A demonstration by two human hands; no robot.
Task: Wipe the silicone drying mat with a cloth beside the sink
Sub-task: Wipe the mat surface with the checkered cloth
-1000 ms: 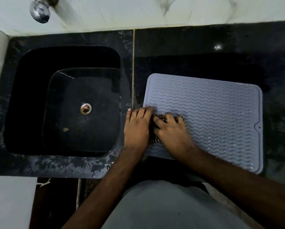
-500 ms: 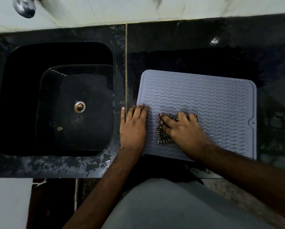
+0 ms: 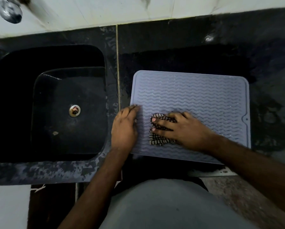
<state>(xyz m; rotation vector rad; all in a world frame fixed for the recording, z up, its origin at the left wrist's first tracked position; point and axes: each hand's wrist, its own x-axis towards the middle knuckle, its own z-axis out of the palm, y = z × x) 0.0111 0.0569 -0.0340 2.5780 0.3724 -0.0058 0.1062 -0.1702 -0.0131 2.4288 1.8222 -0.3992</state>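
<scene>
Grey ridged silicone mat (image 3: 196, 96), checked cloth (image 3: 158, 140)

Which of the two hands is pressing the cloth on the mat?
The right hand presses the checked cloth on the drying mat. The left hand lies flat on the mat's left edge, with no cloth.

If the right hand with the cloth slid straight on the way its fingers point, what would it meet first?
The right hand points left along the mat, pressing the checked cloth. Straight on lies bare mat, then the left hand resting on the mat's left edge. It would likely meet that hand first.
</scene>
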